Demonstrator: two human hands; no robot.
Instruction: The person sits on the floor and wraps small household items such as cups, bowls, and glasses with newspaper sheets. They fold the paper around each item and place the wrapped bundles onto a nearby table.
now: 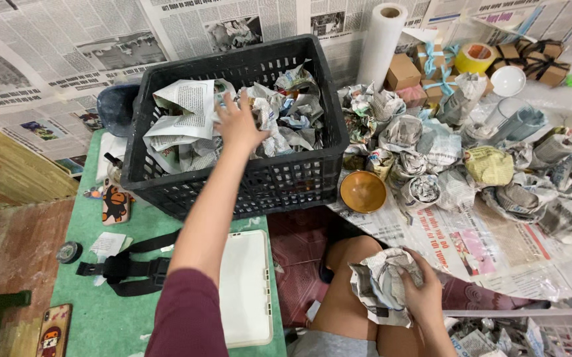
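Black plastic crate (246,178): on the green surface (101,317), filled with crumpled newspaper wads (292,119). My left hand (238,124): inside the crate, fingers spread wide over the wads, holding nothing that I can tell. My right hand (421,291): below and right of the crate, over my knee, grip closed on a newspaper-wrapped bundle (381,284). Orange bowl (362,191): just right of the crate. White tray (246,287): in front of the crate.
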